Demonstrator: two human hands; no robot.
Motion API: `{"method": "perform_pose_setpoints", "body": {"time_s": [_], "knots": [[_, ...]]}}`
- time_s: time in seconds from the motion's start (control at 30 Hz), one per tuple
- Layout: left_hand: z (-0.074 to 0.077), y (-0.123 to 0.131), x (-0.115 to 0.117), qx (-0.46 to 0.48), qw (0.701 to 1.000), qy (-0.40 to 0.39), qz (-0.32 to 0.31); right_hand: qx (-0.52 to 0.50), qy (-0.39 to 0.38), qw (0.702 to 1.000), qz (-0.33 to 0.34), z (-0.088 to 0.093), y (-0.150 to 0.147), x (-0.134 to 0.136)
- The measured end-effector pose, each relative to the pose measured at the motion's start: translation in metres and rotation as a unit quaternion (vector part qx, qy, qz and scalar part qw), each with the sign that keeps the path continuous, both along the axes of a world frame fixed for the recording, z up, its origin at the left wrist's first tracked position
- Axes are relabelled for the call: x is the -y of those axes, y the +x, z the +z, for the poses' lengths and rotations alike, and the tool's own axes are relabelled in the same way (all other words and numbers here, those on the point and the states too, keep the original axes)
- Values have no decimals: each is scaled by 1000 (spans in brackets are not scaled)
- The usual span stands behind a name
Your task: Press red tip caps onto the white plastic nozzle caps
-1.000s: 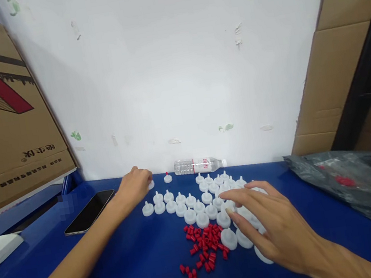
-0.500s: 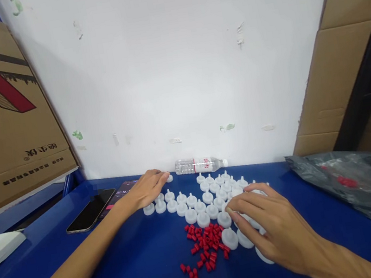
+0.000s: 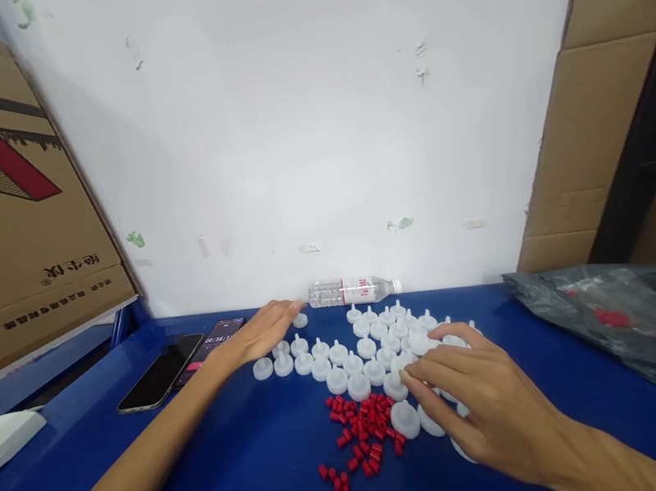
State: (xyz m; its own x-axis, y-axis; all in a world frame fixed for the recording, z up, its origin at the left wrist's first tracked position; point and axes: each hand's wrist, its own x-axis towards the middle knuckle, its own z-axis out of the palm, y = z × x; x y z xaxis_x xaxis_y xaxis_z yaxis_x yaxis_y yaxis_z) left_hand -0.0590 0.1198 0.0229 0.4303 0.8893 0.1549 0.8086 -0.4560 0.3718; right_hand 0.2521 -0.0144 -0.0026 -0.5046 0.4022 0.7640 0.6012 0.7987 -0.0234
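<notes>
Many white plastic nozzle caps (image 3: 359, 387), mostly with thin spouts pointing up, stand close together on the blue table. My left hand (image 3: 270, 328) lies low at the back left, palm down with fingers stretched out; its fingertips are by a lone white cap (image 3: 300, 320) near the wall. Over the right side of the group is my right hand (image 3: 481, 387), fingers bent but apart, partly covering several caps. Its thumb and forefinger tips are close to one cap (image 3: 396, 386); contact is unclear. Small red tubular caps (image 3: 365, 422) lie heaped in front of the white ones.
A clear plastic bottle (image 3: 353, 290) lies along the wall. Two phones, one black (image 3: 162, 375) and one showing a timer (image 3: 213, 345), lie at the left. A grey plastic bag (image 3: 629, 339) is at the right. Cardboard (image 3: 17, 245) stands at both sides.
My left hand has shifted very slightly, and the lone cap by its fingertips shows more. My right hand stays almost where it was.
</notes>
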Motion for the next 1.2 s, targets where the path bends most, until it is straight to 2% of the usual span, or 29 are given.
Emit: {"method": "perform_pose_setpoints", "body": {"time_s": [0.2, 0.3, 0.4, 0.5, 0.57, 0.63, 0.73, 0.83, 0.93, 1.0, 1.1, 1.2], "knots": [[-1, 4, 4, 42, 999, -13, -7, -2, 11, 1000, -2, 2, -1, 1], [-1, 8, 3, 78, 996, 24, -23, 0, 19, 1000, -5, 3, -1, 2], [6, 17, 11, 132, 987, 73, -56, -2, 21, 1000, -6, 3, -1, 1], [12, 37, 33, 189, 972, 107, -89, -10, 12, 1000, -18, 2, -1, 2], [10, 54, 54, 222, 961, 118, -111, -4, -7, 999, -44, 1, -2, 2], [5, 71, 74, 287, 933, 132, -170, 7, -28, 997, -65, -1, -4, 3], [-6, 88, 96, 320, 901, 135, -259, 13, -47, 998, -48, -5, -7, 4], [-11, 91, 103, 228, 903, 204, -302, 15, -50, 998, -19, -7, -9, 4], [-9, 85, 102, 50, 909, 293, -292, 28, -42, 999, -8, -8, -9, 3], [-6, 81, 101, -30, 909, 304, -284, 36, -36, 999, -4, -8, -10, 2], [-2, 80, 101, -24, 922, 237, -304, 40, -29, 999, 2, -8, -12, 3], [0, 80, 101, 61, 939, 100, -324, 46, -5, 999, 1, -8, -13, 4]]}}
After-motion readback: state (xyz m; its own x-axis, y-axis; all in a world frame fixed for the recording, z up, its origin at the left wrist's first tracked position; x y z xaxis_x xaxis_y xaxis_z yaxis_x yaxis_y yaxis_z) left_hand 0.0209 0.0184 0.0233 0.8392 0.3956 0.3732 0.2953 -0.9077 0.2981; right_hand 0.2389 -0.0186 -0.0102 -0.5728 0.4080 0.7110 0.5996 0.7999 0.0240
